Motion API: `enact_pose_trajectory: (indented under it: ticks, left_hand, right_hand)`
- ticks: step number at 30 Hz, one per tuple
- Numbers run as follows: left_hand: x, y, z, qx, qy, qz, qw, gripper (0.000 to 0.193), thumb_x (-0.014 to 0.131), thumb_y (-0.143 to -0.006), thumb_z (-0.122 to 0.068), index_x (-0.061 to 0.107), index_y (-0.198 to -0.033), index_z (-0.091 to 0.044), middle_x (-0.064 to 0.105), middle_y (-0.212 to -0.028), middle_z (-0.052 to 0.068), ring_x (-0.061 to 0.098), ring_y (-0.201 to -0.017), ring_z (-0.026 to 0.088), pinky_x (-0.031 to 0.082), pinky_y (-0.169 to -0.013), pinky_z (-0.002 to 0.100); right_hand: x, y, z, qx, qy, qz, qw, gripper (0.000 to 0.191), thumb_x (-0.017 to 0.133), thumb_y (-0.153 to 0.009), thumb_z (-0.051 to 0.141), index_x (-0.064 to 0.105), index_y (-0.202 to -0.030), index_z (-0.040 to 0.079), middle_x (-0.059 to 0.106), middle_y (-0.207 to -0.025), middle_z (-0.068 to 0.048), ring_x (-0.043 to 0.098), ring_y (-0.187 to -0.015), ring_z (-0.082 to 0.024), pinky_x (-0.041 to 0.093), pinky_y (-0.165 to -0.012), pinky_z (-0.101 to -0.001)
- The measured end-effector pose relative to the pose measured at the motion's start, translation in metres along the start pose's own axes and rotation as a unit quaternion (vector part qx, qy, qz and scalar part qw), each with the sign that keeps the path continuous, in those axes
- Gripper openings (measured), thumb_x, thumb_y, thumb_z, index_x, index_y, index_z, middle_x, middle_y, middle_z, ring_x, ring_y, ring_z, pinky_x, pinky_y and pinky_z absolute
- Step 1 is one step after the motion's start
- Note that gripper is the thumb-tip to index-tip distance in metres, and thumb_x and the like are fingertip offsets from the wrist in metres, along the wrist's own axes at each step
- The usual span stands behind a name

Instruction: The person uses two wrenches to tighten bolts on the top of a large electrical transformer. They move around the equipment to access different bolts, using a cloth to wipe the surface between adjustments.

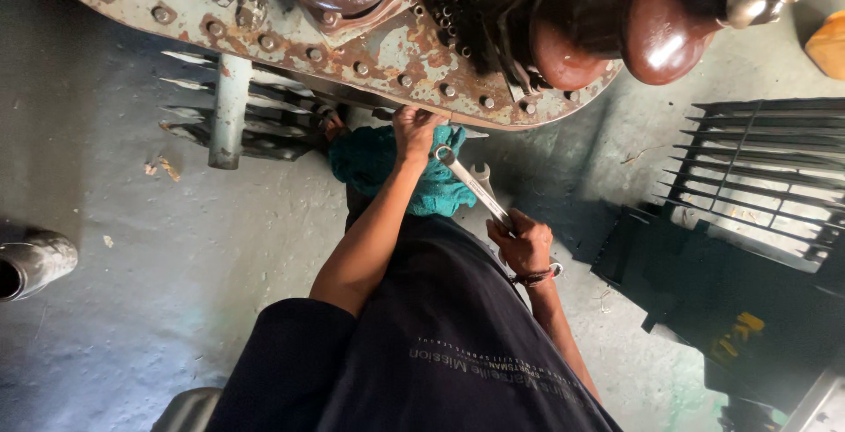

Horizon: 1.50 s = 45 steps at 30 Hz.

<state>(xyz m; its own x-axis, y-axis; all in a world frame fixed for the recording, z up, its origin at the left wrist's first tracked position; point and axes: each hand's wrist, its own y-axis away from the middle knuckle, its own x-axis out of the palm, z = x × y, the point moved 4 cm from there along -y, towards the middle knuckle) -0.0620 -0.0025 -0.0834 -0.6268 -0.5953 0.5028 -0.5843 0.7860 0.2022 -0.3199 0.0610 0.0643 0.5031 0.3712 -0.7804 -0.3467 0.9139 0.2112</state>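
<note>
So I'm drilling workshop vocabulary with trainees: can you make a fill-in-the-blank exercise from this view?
1. The right hand grips a metal ____ by its handle.
2. The left hand reaches up to the rusty bolted ____ of the tank lid.
3. A crumpled ____ cloth lies below the left hand.

Missing words: spanner; rim; teal

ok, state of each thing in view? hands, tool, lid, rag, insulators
left hand: pressed to the lid's edge, grip on nothing I can make out
right hand: shut on the wrench
wrench: angled up, ring end near the lid's edge
lid: rusty, paint flaking, bolts along the rim
teal rag: bunched under the left hand
brown insulators: mounted on the lid
</note>
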Motion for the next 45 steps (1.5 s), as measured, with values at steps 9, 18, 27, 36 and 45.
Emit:
enact_pose_trajectory:
  ticks: [9,18,27,36,45]
  left_hand:
    - [-0.001,-0.006,-0.006,0.069,-0.224,0.009,0.972,0.014,0.080,-0.084,-0.002,0.073,-0.096,0.001,0.074,-0.097,0.008,0.067,-0.091,0.017,0.054,-0.082,0.033]
    - [0.003,-0.008,-0.009,0.085,-0.227,0.047,0.969,0.018,0.071,-0.091,0.001,0.068,-0.109,0.000,0.066,-0.100,0.010,0.057,-0.089,0.018,0.050,-0.086,0.033]
    - [-0.005,-0.002,0.008,-0.100,-0.028,0.050,0.993,0.030,0.070,-0.093,-0.008,0.064,-0.122,-0.002,0.066,-0.124,0.011,0.068,-0.109,0.027,0.058,-0.092,0.045]
    - [0.009,0.000,0.023,-0.224,0.289,0.064,0.929,0.035,0.070,-0.097,-0.010,0.060,-0.131,-0.010,0.068,-0.130,0.007,0.063,-0.124,0.024,0.051,-0.111,0.047]
    - [0.021,-0.005,0.023,-0.280,0.363,0.096,0.883,0.018,0.074,-0.097,-0.024,0.068,-0.100,-0.008,0.067,-0.081,0.001,0.061,-0.076,0.017,0.056,-0.087,0.041]
  right_hand:
    - [0.008,0.006,-0.020,-0.032,0.030,0.000,0.999,0.034,0.081,-0.081,0.035,0.062,-0.073,0.009,0.062,-0.062,-0.010,0.061,-0.051,-0.028,0.047,-0.052,-0.0394]
    - [0.000,0.005,-0.025,-0.044,0.033,-0.029,0.998,0.025,0.079,-0.078,0.032,0.065,-0.074,0.012,0.064,-0.065,-0.012,0.063,-0.058,-0.034,0.049,-0.053,-0.0419]
    - [0.003,0.010,-0.027,-0.045,0.018,-0.025,0.999,0.022,0.078,-0.077,0.032,0.070,-0.079,0.012,0.067,-0.067,-0.014,0.066,-0.062,-0.035,0.050,-0.057,-0.0443]
    - [0.002,0.012,-0.026,-0.036,0.005,-0.029,0.999,0.018,0.075,-0.079,0.028,0.067,-0.078,0.012,0.066,-0.069,-0.014,0.065,-0.064,-0.037,0.050,-0.057,-0.0463]
    - [0.007,0.010,-0.026,-0.047,-0.005,-0.023,0.999,0.017,0.075,-0.077,0.028,0.067,-0.080,0.013,0.066,-0.068,-0.014,0.065,-0.063,-0.038,0.049,-0.056,-0.0476]
